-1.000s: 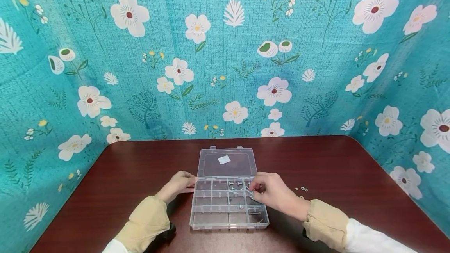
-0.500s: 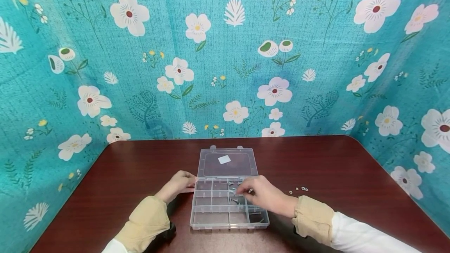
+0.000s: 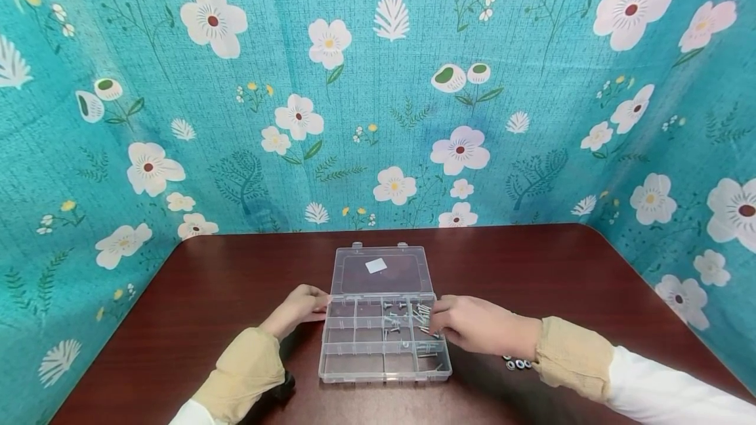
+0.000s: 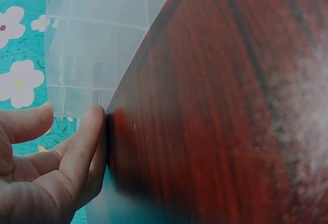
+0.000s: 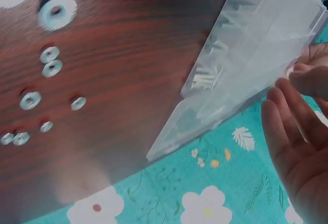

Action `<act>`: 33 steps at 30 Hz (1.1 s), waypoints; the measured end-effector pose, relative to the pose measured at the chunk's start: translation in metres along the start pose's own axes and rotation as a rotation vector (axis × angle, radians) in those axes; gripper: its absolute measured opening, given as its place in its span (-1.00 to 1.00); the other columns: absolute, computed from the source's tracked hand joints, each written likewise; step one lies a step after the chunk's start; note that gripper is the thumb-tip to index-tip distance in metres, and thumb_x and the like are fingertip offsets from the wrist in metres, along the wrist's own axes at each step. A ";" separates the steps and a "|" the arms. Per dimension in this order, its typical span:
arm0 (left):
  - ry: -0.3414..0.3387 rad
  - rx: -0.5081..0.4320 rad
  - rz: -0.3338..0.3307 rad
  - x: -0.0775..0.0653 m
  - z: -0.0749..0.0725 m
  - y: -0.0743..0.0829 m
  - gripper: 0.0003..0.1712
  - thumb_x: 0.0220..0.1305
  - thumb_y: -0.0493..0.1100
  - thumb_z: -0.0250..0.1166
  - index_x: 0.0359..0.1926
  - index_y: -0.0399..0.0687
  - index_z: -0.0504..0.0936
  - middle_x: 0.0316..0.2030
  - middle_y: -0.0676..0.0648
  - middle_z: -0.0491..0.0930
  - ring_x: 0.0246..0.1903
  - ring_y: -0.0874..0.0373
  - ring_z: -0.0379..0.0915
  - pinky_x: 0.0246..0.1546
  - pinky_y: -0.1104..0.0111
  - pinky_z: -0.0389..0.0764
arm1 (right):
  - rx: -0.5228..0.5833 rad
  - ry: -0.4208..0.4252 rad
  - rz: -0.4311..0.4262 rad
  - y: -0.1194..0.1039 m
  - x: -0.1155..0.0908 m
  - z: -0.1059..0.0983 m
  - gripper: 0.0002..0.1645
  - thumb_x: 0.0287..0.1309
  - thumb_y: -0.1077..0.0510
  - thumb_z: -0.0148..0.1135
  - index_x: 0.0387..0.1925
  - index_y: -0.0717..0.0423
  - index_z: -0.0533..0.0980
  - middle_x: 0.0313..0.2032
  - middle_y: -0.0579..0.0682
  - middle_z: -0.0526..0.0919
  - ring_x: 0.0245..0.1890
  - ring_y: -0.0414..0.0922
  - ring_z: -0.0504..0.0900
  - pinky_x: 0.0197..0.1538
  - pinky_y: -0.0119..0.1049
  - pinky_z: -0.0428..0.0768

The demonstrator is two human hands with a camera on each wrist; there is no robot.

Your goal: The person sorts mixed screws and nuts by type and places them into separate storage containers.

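A clear plastic compartment case (image 3: 354,379) stands on the table with its lid (image 3: 384,281) folded back. My left hand (image 3: 300,312) touches the case's left side; in the left wrist view its fingers (image 4: 84,142) lie fairly straight against the wall. At the case's right edge is my right hand (image 3: 481,325), its fingertips over the right column beside several long screws (image 3: 422,313). The right wrist view shows its fingers extended, with no clear object between them. Shorter screws (image 3: 394,330) lie in the column left of that.
Several small nuts (image 5: 31,100) and larger washers (image 5: 57,13) lie loose on the table right of the case. A small white label (image 3: 375,265) is on the lid. Behind the dark wood table (image 3: 236,267) hangs a floral curtain (image 3: 354,117).
My right hand moved left over the short-screw column, then back to the right edge. An extra short screw now shows in that column's middle compartment. My left hand stayed at the case.
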State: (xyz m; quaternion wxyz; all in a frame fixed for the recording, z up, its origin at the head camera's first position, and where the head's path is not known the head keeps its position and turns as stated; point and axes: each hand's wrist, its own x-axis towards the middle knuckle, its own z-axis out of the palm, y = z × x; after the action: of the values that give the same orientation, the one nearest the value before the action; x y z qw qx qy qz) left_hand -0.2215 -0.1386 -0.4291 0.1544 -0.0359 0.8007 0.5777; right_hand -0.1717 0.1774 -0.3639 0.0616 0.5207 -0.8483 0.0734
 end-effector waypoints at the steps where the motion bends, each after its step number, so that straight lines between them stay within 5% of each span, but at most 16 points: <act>1: -0.001 0.007 0.000 0.000 0.000 0.000 -0.73 0.25 -0.38 0.06 -0.14 -0.61 0.46 -0.30 -0.27 0.50 -0.31 0.05 0.44 -0.22 0.22 0.63 | -0.007 -0.010 0.003 0.001 -0.003 -0.002 -0.77 -0.11 0.38 0.28 -0.40 0.02 0.63 -0.40 -0.20 0.57 -0.34 -0.32 0.51 -0.32 -0.54 0.54; 15: -0.009 0.008 -0.007 -0.001 -0.001 0.003 -0.71 0.26 -0.37 0.06 -0.12 -0.61 0.45 -0.27 -0.30 0.50 -0.27 0.02 0.46 -0.21 0.22 0.63 | 0.144 -0.044 0.200 0.026 -0.064 -0.017 -0.73 -0.17 0.38 0.35 -0.36 0.04 0.62 -0.38 -0.21 0.58 -0.37 -0.32 0.53 -0.35 -0.43 0.61; 24: -0.017 -0.024 -0.004 -0.001 -0.002 0.001 -0.72 0.25 -0.38 0.07 -0.13 -0.63 0.44 -0.30 -0.29 0.50 -0.31 0.07 0.45 -0.22 0.24 0.63 | 0.215 0.048 0.199 0.036 -0.096 -0.017 -0.71 -0.23 0.45 0.34 -0.43 0.06 0.59 -0.46 -0.19 0.57 -0.46 -0.35 0.51 -0.47 -0.51 0.55; 33: -0.014 -0.042 -0.011 0.000 -0.001 0.000 -0.71 0.25 -0.37 0.08 -0.14 -0.63 0.44 -0.31 -0.26 0.50 -0.32 0.09 0.44 -0.23 0.26 0.63 | 0.304 -0.024 0.294 0.039 -0.112 -0.005 -0.73 -0.25 0.48 0.32 -0.50 0.09 0.59 -0.50 -0.22 0.54 -0.50 -0.38 0.47 -0.55 -0.48 0.52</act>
State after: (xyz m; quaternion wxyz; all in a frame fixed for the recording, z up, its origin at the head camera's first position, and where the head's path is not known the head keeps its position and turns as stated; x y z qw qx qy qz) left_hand -0.2213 -0.1392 -0.4286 0.1626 -0.0393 0.7871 0.5937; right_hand -0.1560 0.2941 -0.3812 -0.0394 0.3953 -0.8950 0.2026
